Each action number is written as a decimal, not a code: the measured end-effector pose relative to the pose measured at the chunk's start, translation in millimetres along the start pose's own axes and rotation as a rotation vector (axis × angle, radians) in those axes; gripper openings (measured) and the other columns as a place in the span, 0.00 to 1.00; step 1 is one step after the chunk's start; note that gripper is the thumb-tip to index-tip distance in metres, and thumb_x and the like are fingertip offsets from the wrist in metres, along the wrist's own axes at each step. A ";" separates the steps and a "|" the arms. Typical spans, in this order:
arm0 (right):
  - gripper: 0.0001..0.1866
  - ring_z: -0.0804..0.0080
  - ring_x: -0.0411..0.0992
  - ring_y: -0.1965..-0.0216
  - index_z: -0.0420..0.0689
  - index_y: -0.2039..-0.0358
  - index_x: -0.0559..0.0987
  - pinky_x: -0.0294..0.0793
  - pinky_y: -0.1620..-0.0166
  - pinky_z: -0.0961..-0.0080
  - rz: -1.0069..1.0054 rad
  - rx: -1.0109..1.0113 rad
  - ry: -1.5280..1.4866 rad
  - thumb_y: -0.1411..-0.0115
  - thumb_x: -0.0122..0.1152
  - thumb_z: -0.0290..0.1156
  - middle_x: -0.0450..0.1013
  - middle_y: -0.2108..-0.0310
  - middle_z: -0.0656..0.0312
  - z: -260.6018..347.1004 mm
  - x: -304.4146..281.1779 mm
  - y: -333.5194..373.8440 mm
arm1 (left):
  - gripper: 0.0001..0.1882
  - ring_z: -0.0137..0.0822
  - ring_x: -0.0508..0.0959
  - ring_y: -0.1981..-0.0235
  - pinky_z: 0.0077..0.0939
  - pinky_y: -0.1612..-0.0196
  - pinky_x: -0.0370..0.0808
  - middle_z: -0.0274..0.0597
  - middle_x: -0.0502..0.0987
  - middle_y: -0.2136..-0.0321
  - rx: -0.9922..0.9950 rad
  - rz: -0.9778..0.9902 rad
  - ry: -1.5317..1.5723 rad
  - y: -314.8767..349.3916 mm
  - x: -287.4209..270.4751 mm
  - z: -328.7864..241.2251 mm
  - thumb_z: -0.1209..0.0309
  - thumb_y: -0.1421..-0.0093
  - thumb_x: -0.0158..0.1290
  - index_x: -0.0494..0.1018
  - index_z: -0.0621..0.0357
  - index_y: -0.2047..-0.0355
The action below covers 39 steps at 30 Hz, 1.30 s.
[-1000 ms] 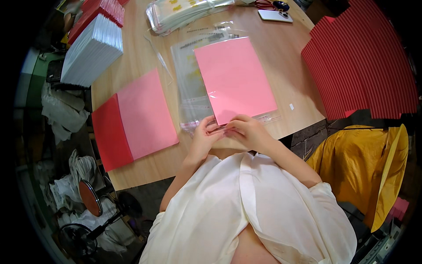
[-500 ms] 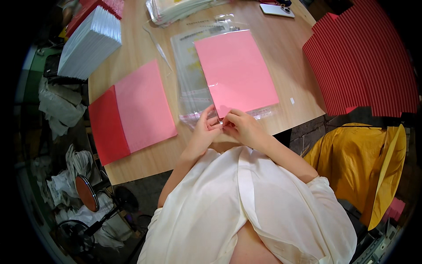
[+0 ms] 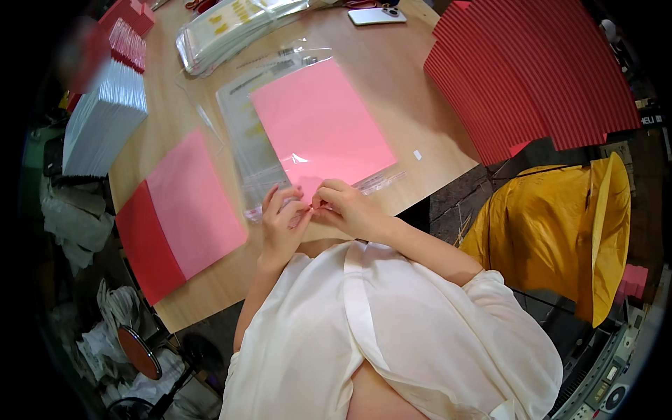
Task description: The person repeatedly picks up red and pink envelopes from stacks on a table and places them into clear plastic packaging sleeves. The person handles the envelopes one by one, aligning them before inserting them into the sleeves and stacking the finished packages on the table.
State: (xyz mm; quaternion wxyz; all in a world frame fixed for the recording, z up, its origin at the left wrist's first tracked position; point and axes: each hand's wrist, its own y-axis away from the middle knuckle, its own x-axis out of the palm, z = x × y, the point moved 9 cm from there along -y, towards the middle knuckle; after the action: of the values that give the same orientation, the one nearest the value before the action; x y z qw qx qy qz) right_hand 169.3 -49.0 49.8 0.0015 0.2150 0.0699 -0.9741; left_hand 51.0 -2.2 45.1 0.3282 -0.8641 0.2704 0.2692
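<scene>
A stack of pink sheets (image 3: pixel 325 119) lies in front of me inside a clear plastic bag (image 3: pixel 379 183), whose film shines near the lower corner. My left hand (image 3: pixel 283 222) is at that near left corner, thumb and forefinger pinched on the film and the other fingers curled loosely. Touching it, my right hand (image 3: pixel 348 211) is closed on the same edge of the bag. The fingertips hide exactly what part is gripped. Beneath and to the left lie more flat clear bags (image 3: pixel 241 133) with yellow print.
Left on the table (image 3: pixel 378 42) are a pink sheet (image 3: pixel 196 196) and a red one (image 3: pixel 149 241). Behind stand a white stack (image 3: pixel 105 122), bundled bags (image 3: pixel 231 31) and a phone (image 3: pixel 376 16). A tall red stack (image 3: pixel 525 77) and yellow cloth (image 3: pixel 546 231) are at right.
The whole view has shifted, so the table sits further left. Both hands stay at the bag's near corner; the left fingers have lifted and curled a little.
</scene>
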 end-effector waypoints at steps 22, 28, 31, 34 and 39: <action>0.15 0.52 0.72 0.59 0.39 0.64 0.77 0.71 0.53 0.64 -0.463 0.467 0.489 0.53 0.68 0.26 0.72 0.64 0.49 -79.2 -217.4 152.2 | 0.06 0.30 0.75 0.61 0.17 0.68 0.76 0.40 0.70 0.60 -0.325 -0.082 0.318 21.2 9.6 35.8 0.84 0.50 0.59 0.72 0.64 0.75; 0.14 0.56 0.66 0.57 0.43 0.68 0.75 0.68 0.53 0.65 -0.145 -0.009 0.407 0.55 0.69 0.29 0.69 0.61 0.57 -70.1 -129.9 58.8 | 0.05 0.28 0.75 0.60 0.17 0.66 0.77 0.41 0.69 0.57 -0.333 -0.075 0.317 25.4 6.1 38.0 0.84 0.47 0.57 0.72 0.64 0.74; 0.09 0.60 0.65 0.55 0.41 0.72 0.75 0.67 0.52 0.69 -0.122 0.028 0.228 0.52 0.67 0.25 0.67 0.62 0.58 -92.5 -125.6 47.8 | 0.06 0.31 0.76 0.61 0.18 0.66 0.77 0.41 0.70 0.60 -0.323 -0.182 0.307 26.0 1.4 44.3 0.84 0.49 0.59 0.72 0.65 0.75; 0.06 0.59 0.65 0.58 0.39 0.73 0.73 0.66 0.54 0.68 -0.100 0.095 0.288 0.45 0.61 0.26 0.67 0.62 0.56 -102.0 -124.4 39.7 | 0.05 0.29 0.75 0.65 0.18 0.68 0.77 0.41 0.69 0.60 -0.442 -0.221 0.333 30.5 3.2 50.5 0.82 0.48 0.58 0.72 0.65 0.75; 0.08 0.55 0.64 0.56 0.39 0.73 0.72 0.64 0.52 0.62 -0.191 0.216 0.541 0.43 0.57 0.30 0.67 0.61 0.53 -104.0 -115.0 33.4 | 0.05 0.32 0.75 0.69 0.21 0.69 0.76 0.43 0.69 0.60 -0.510 -0.233 0.072 32.5 6.9 56.9 0.80 0.48 0.58 0.72 0.66 0.76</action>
State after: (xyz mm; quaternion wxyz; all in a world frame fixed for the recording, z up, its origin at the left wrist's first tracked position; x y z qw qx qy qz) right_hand 318.3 -70.9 0.1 -0.1317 0.4578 -0.0164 -0.8791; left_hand 18.5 15.6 -9.5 0.1190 -0.9531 0.1041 0.2581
